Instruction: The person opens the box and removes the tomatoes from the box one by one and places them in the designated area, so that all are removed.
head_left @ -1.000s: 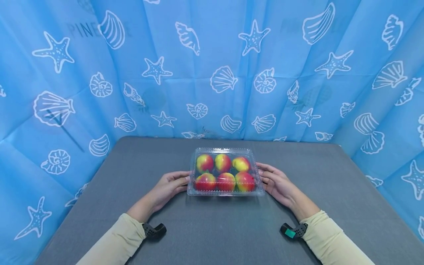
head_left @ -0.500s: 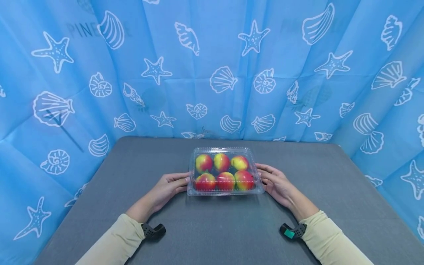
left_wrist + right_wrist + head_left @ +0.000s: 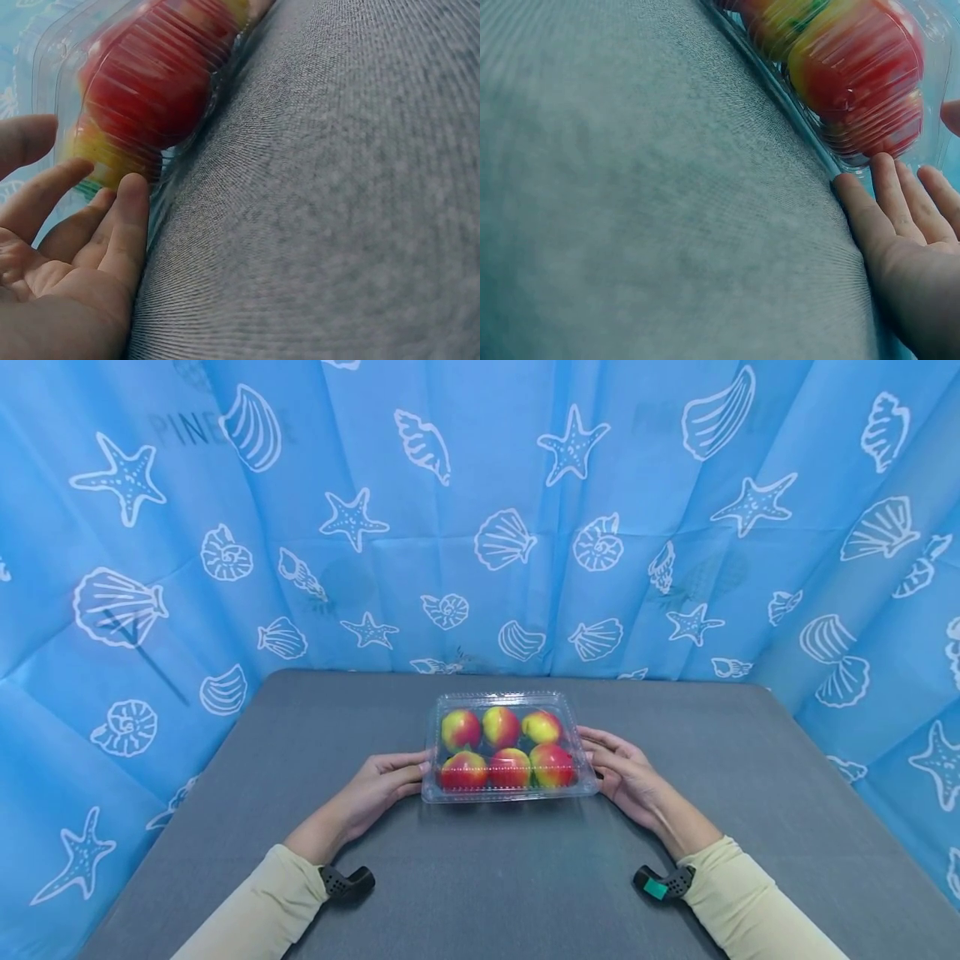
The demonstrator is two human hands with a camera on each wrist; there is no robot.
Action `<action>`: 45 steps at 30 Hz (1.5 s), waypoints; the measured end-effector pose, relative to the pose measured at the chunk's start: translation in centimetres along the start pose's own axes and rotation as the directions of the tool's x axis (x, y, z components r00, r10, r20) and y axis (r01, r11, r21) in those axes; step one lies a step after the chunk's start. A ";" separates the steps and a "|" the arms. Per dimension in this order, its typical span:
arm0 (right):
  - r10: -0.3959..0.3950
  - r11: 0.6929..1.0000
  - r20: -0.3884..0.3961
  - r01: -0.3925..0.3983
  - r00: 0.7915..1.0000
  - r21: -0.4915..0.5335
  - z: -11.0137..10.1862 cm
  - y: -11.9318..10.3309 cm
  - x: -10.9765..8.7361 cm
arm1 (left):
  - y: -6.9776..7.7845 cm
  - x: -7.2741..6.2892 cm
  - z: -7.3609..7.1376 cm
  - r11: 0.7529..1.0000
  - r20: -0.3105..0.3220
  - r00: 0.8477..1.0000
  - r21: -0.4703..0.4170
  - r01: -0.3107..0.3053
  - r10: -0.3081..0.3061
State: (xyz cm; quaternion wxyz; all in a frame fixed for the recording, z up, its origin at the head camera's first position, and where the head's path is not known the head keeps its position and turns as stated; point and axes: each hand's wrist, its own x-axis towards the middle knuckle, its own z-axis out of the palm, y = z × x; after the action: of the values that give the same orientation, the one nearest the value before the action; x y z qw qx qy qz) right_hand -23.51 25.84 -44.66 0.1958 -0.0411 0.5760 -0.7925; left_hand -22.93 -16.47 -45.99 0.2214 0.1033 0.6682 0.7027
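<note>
A clear plastic clamshell box (image 3: 510,796) is on the grey table, with red-and-yellow fruit (image 3: 510,768) like apples or peaches inside, in two rows. Its lid is down. At the box's left end, my left hand (image 3: 382,789) touches the side with extended fingers. The left wrist view shows those fingertips (image 3: 133,187) at the ribbed wall, the thumb apart above them. My right hand (image 3: 630,777) is at the opposite end. In the right wrist view its straight fingers (image 3: 889,180) reach the lower corner, palm turned up.
The grey cloth-covered table (image 3: 510,893) extends around the box. Behind it and along both sides hangs a blue curtain (image 3: 480,477) with white shells and starfish. Black wrist bands (image 3: 348,883) sit at both sleeve cuffs.
The box and fruit appear very slightly farther left and back; the whole head view has also shifted a little. Both hands stay at the box's ends.
</note>
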 end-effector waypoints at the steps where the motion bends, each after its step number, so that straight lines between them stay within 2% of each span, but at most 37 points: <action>1: -0.002 1.000 0.006 0.002 1.000 0.001 0.0 0.0 0.0 | 0.0 0.0 0.0 1.000 -0.001 1.000 0.003 -0.002 0.002; 7: -0.020 1.000 0.053 0.020 0.998 -0.003 -0.1 0.2 -0.1 | 0.0 -0.1 -0.1 1.000 -0.002 1.000 0.005 -0.016 0.016; 16: -0.019 0.999 0.107 0.024 0.994 -0.042 0.0 0.3 -0.1 | 0.0 -0.3 -0.3 1.000 -0.025 1.000 -0.016 0.003 -0.004; 25: 0.009 0.997 0.123 0.001 0.992 -0.082 0.0 0.2 -0.3 | -0.2 -0.3 -0.5 1.000 -0.003 1.000 -0.026 -0.011 0.011; 37: 0.027 0.994 0.185 -0.007 0.982 -0.112 -0.4 0.0 -0.3 | -0.2 -0.3 -0.4 0.995 0.046 0.998 -0.099 -0.028 0.033; 45: 0.029 0.987 0.181 0.000 0.983 -0.158 -0.6 0.1 -0.3 | -0.2 -0.2 -0.3 0.995 0.025 0.999 -0.094 -0.025 0.027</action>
State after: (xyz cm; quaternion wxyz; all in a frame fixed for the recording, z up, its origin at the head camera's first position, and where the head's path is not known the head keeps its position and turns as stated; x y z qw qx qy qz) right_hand -23.42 26.43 -44.88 0.2500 -0.1249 0.6166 -0.7361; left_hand -22.83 -16.84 -46.18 0.2256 0.1109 0.6302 0.7346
